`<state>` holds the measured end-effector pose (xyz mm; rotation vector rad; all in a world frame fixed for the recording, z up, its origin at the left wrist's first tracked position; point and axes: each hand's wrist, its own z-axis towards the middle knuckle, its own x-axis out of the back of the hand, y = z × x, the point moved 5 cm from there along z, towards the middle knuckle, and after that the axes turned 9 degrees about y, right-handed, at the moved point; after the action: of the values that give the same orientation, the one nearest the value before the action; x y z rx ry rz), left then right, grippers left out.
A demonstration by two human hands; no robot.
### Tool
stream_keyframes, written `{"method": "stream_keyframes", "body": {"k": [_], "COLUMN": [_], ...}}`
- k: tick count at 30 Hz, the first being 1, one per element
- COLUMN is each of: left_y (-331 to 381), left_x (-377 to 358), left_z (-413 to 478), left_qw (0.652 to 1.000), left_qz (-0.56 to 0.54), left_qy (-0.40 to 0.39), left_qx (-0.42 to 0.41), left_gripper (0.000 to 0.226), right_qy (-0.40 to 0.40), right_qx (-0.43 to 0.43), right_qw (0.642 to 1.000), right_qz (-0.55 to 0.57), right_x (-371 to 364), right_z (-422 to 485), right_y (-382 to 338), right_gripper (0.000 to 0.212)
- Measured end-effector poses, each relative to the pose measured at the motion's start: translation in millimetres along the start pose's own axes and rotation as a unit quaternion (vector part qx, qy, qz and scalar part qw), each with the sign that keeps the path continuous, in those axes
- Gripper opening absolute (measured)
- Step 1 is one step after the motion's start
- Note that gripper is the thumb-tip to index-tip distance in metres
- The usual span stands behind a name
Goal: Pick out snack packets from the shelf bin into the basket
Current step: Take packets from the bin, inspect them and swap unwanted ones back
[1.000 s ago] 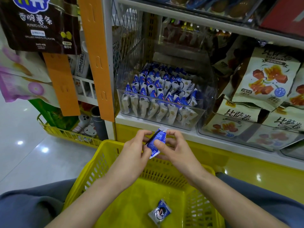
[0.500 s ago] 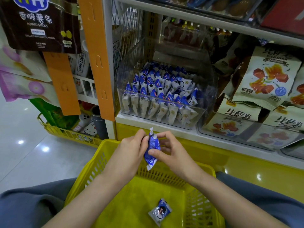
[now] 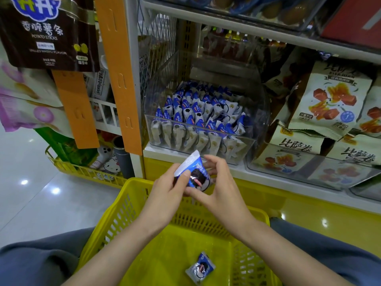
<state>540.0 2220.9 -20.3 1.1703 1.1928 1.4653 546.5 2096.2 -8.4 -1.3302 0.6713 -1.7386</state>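
Note:
A clear plastic shelf bin (image 3: 206,139) holds several small blue-and-white snack packets (image 3: 198,112). Just below it, above the far rim of the yellow basket (image 3: 115,215), my left hand (image 3: 171,195) pinches one blue packet (image 3: 195,172) with thumb and fingers, its face turned toward me. My right hand (image 3: 218,190) touches the same packet from the right and below, with its upper fingers spread loosely. A single packet (image 3: 200,267) lies on the basket floor.
Larger beige snack bags (image 3: 329,100) fill the bin to the right. An orange upright strip (image 3: 119,75) and hanging potato-stick bags (image 3: 49,32) stand at the left. Another yellow basket (image 3: 86,170) sits on the shiny floor beyond. My grey-trousered knees flank the basket.
The packet has been turned from edge-on to face me and lifted slightly. My right fingers have loosened and spread. The basket and the packet in it have not moved.

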Motion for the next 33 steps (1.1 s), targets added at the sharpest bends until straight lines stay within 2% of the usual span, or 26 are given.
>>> {"method": "stream_keyframes", "body": {"k": [4, 8, 12, 16, 19, 22, 24, 26, 28, 33], "left_y": [-0.4, 1.4, 12.9, 43.8, 72.3, 79.7, 72.7, 63.4, 57.6, 51.7], "left_x": [3.9, 9.9, 13.9, 26.6, 34.0, 25.3, 18.0, 13.4, 12.3, 12.7], "left_z": [6.9, 10.7, 14.0, 29.6, 51.6, 75.1, 86.2, 92.1, 96.5, 101.7], "left_qw": [0.998, 0.997, 0.996, 0.991, 0.957, 0.911, 0.874, 0.843, 0.829, 0.837], "left_qz": [-0.052, -0.07, -0.078, 0.042, 0.162, 0.305, 0.397, 0.452, 0.47, 0.454], "left_qy": [0.013, 0.037, 0.04, 0.062, 0.085, 0.041, 0.008, -0.015, -0.021, -0.02], "left_qx": [0.029, 0.021, 0.016, -0.108, -0.227, -0.274, -0.281, -0.291, -0.302, -0.306], "left_gripper": [0.022, 0.021, 0.021, 0.023, 0.023, 0.032, 0.033, 0.035, 0.036, 0.035], "right_qy": [-0.059, -0.099, -0.117, -0.045, 0.057, 0.159, 0.189, 0.16, 0.105, 0.012], "right_qx": [-0.071, -0.103, -0.12, -0.08, -0.06, -0.038, -0.034, -0.043, -0.047, -0.083], "right_qw": [0.991, 0.975, 0.97, 0.979, 0.983, 0.983, 0.981, 0.978, 0.971, 0.937], "right_qz": [0.096, 0.171, 0.175, 0.182, 0.166, 0.088, -0.016, -0.125, -0.21, -0.34], "right_x": [1.8, 6.8, 8.8, 33.6, 63.5, 79.8, 77.3, 69.3, 63.3, 55.2], "right_z": [9.4, 12.6, 13.2, 33.4, 68.9, 116.6, 144.9, 164.7, 175.9, 197.5], "right_y": [-2.3, -8.8, -14.4, -31.2, -40.1, -41.4, -38.1, -29.8, -20.9, -14.9], "right_gripper": [0.027, 0.024, 0.02, 0.016, 0.013, 0.01, 0.019, 0.029, 0.033, 0.034]}}
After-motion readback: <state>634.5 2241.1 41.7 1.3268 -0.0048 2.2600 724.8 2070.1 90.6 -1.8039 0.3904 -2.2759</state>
